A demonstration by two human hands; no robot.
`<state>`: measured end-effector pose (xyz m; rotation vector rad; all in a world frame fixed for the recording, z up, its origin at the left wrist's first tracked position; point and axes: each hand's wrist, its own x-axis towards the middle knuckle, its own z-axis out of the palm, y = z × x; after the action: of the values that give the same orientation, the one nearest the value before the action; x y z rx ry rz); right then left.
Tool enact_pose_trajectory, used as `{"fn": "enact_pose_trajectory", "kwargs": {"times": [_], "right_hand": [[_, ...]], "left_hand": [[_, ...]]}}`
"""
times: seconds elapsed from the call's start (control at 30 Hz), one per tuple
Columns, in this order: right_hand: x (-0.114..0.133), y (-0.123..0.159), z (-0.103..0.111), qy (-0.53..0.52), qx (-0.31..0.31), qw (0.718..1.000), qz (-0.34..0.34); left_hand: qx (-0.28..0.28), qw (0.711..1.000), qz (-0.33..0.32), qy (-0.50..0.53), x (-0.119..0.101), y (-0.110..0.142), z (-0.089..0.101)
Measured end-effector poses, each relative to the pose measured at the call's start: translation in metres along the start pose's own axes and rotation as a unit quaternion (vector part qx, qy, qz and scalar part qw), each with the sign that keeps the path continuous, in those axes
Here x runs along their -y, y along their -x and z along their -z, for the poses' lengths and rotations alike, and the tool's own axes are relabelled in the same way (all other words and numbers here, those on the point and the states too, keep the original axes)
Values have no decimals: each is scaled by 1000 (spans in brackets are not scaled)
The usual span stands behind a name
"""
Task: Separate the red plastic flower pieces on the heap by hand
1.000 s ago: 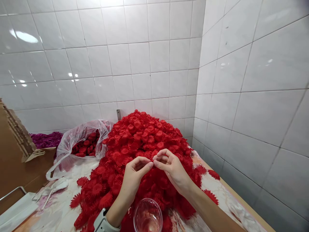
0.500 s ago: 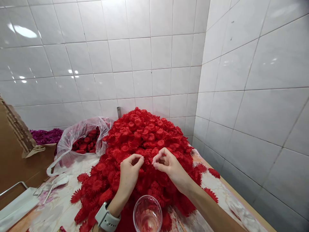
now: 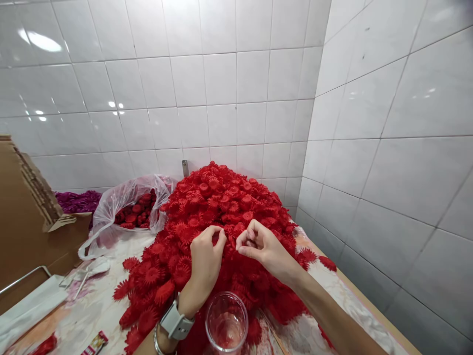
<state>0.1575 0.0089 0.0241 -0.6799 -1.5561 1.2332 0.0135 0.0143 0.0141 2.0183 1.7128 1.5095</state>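
Observation:
My left hand (image 3: 207, 255) is held over a big heap of red fringed fabric flowers (image 3: 225, 195), with thumb and forefinger pinched together. Just right of it, my right hand (image 3: 269, 252) has its fingers curled in toward the thumb. A small gap separates the two sets of fingertips. Anything between them is too small to make out. Below the hands stands a clear plastic cup (image 3: 226, 318), with what looks like a little clear content at its bottom. A pale watch (image 3: 176, 321) is on my left wrist.
Left of the heap lies a clear plastic bag (image 3: 105, 219) of darker red flowers. Beyond it are purple pieces (image 3: 78, 201) and a cardboard box (image 3: 25, 212). A small wrapper (image 3: 95, 343) lies at the front left. Tiled walls (image 3: 207, 79) close off the back and right.
The view has shifted a little, bringing the small wrapper into sight. My left hand has moved slightly up and right, its pinch kept. My right hand stays curled close by.

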Motion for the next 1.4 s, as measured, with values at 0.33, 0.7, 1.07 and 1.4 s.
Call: {"fn": "enact_pose_trajectory", "kwargs": {"times": [0.33, 0.7, 1.07, 1.4], "right_hand": [[8, -5, 5, -6, -52, 998, 22], [11, -14, 35, -35, -151, 985, 78], [17, -17, 51, -123, -262, 953, 90], [32, 1, 18, -115, -136, 983, 42]], "left_hand": [[-11, 994, -42, -96, -19, -34, 6], [32, 997, -40, -53, -67, -78, -25], [110, 976, 74, 172, -87, -84, -21], [256, 875, 108, 396, -52, -23, 13]]}}
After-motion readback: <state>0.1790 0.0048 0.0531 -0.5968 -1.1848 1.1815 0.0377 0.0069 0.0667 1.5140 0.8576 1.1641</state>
